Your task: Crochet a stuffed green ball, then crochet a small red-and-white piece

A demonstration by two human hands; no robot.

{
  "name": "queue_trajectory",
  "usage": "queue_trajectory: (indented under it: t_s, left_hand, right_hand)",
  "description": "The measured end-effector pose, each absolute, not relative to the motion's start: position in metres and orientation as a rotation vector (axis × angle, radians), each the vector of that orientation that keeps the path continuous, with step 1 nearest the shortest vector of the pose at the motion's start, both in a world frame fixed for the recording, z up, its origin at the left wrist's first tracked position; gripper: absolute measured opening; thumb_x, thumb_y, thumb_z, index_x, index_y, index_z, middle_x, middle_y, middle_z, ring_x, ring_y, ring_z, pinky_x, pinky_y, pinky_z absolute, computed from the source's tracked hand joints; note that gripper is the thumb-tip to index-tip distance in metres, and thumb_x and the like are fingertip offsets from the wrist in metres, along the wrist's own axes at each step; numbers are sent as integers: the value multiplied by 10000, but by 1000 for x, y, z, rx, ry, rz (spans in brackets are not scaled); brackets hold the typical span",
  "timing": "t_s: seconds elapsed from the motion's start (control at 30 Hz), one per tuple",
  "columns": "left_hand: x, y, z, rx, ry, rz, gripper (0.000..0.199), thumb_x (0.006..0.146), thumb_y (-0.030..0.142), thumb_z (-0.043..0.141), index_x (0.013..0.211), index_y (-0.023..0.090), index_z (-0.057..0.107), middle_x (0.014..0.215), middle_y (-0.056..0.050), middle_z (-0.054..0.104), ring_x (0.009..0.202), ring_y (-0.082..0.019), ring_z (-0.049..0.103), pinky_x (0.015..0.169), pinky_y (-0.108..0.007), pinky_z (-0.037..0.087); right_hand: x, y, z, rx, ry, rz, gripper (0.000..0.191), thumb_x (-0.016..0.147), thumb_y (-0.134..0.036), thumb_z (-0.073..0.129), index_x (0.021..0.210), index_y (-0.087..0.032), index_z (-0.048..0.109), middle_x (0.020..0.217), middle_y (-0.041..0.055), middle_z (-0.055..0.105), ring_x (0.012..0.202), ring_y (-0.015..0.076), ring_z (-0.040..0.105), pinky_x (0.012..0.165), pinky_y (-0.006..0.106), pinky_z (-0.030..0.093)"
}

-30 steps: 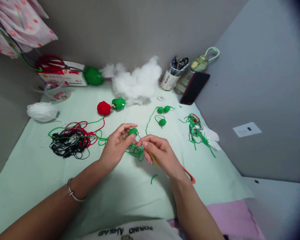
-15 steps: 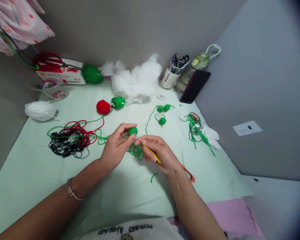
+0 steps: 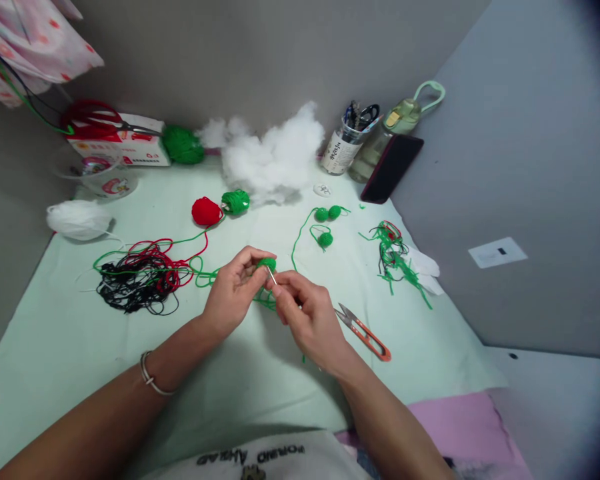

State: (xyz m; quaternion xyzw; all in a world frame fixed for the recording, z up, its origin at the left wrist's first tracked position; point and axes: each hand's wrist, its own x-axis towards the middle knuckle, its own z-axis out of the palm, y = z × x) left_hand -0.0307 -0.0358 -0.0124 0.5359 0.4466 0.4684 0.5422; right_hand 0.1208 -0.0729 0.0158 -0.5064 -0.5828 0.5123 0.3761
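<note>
I judge three small green balls (image 3: 325, 239) done, one green piece (image 3: 267, 263) unfinished.
Left to right, I count one white skein (image 3: 79, 219), two green yarn balls (image 3: 182, 144), one red; my left hand (image 3: 233, 290) pinches the piece, my right (image 3: 305, 310) grasps one slim metal tool (image 3: 272, 276) against it; one pair of snips (image 3: 370, 337).

A small, rounded green crocheted piece (image 3: 267, 263) is pinched by the left hand (image 3: 234, 290); a slender metal crochet hook (image 3: 272, 276) is held slantwise against it by the right hand (image 3: 307, 312).
</note>
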Motion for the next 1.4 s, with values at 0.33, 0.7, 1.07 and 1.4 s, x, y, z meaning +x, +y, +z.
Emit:
queue_trajectory:
  t_s: [0.33,0.7,1.07,1.4]
  left_hand:
    - [-37,-34,-16,1357,1045,1100,176,953,318,597,1084,212,649,1016,-50,723,938,-203,678,848,-326,523]
    - [-36,-30,-22,1311,1146,1269,203,946,329,647,1118,221,631,1142,-50,680,1001,-183,632,916,-314,499]
    - [-27,-36,-21,1065,960,1203,229,913,296,687,1136,250,665,1194,-37,691,1120,-191,618,940,-293,497]
    - [-26,-38,-17,1196,893,1092,244,959,349,644,1146,226,549,1185,-67,691,1118,-192,650,980,-337,504]
  right_hand:
    - [122,-63,9,-1047,-1080,1801,218,934,-402,599,899,-194,657,473,-101,369,424,80,267,456,231,230]
    - [132,-61,13,-518,-1065,2552,278,932,-366,626,985,-125,752,440,-96,393,389,63,299,428,228,242]
    - [133,-46,4,-1186,-1035,1496,316,806,-407,781,996,-215,617,865,-42,609,468,24,297,410,220,204]
    - [129,-47,3,-1301,-1143,1454,448,759,-583,785,686,-195,573,547,-82,393,507,76,311,471,241,214]
